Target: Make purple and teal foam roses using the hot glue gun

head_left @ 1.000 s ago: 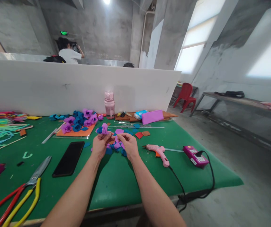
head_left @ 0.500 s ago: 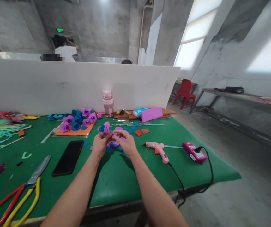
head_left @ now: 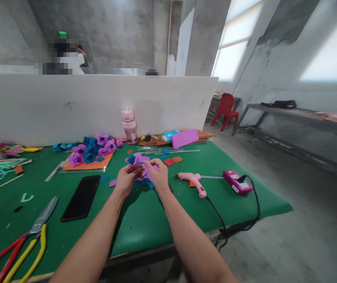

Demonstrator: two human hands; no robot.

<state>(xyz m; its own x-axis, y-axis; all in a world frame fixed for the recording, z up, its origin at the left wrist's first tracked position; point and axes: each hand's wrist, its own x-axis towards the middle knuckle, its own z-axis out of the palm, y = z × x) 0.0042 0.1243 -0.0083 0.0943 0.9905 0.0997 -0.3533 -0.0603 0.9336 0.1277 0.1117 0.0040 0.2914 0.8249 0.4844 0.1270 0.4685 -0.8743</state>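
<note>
Nearest on the green-covered worktop [head_left: 140, 232] lie large metal scissors with red and yellow handles [head_left: 47, 214], with a flat black phone [head_left: 81, 198] just beyond. To the right, a pink glue gun [head_left: 190, 180] lies on its side, its black cord [head_left: 219, 218] hanging over the edge.

The left hand [head_left: 125, 179] has its fingers pinched on the base of a purple-and-blue petalled flower [head_left: 139, 158]. The right hand [head_left: 159, 175] has thumb and forefinger drawn together at the flower's right side; whether they grip a petal I cannot tell. Half a second ago the flower stood over the left hand; now it sits across the gap between both hands, its purple petals spread wider. The hands partly hide a pile of loose blue and purple pieces [head_left: 147, 184] beneath.

Farther back, purple and dark blue roses [head_left: 91, 150] crowd an orange sheet [head_left: 84, 166]. A pink plastic bottle [head_left: 129, 127] stands before a long white board [head_left: 97, 104], which blocks the lower body of a person in a white top [head_left: 72, 63].
</note>
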